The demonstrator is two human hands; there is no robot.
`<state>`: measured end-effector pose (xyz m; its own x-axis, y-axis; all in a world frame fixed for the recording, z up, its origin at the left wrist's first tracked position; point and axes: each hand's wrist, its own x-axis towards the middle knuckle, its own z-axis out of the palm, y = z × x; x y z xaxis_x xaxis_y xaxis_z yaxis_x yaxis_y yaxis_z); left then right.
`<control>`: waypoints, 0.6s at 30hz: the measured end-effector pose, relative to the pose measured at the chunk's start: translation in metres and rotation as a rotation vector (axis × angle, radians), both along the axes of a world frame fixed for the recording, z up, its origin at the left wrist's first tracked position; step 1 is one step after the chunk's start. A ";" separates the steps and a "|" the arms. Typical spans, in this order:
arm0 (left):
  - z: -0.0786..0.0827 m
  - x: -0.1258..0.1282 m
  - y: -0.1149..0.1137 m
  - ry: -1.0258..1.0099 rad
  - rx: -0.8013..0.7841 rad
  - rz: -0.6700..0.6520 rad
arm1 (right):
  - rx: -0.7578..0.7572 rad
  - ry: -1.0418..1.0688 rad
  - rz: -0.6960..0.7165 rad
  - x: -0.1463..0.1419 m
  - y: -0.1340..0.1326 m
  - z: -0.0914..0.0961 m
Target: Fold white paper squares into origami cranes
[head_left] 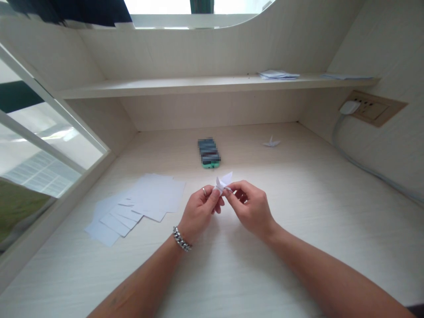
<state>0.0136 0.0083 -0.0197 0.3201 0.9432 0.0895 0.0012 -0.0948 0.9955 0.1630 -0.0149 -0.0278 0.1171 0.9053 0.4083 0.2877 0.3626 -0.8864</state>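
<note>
Between both my hands, above the middle of the desk, is a small white folded paper crane [225, 180] with a wing pointing up. My left hand [200, 206] pinches it from the left side, thumb on top; a ring and a chain bracelet show on that arm. From the right, my right hand [251, 205] grips the crane's other side between thumb and forefinger. The fingers cover its lower part. Another paper crane [271, 142] stands farther back on the desk, to the right.
Loose white paper sheets [157, 194] lie spread at the left. A phone [209, 152], blurred over, lies behind my hands. Folded papers [278, 74] rest on the shelf [185, 84]. A plug with a cable [351, 160] runs from the wall socket [377, 110] at right.
</note>
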 end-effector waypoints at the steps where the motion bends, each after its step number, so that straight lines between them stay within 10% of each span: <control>1: 0.000 0.000 0.000 0.024 0.011 0.002 | -0.009 0.009 -0.010 0.001 0.000 0.000; 18: 0.000 -0.003 0.003 0.038 -0.046 0.135 | -0.049 -0.012 -0.100 0.001 0.001 0.006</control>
<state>0.0102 0.0113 -0.0201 0.1924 0.9807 0.0355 0.0489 -0.0457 0.9978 0.1638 -0.0138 -0.0222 0.2035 0.9081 0.3660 0.3313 0.2878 -0.8985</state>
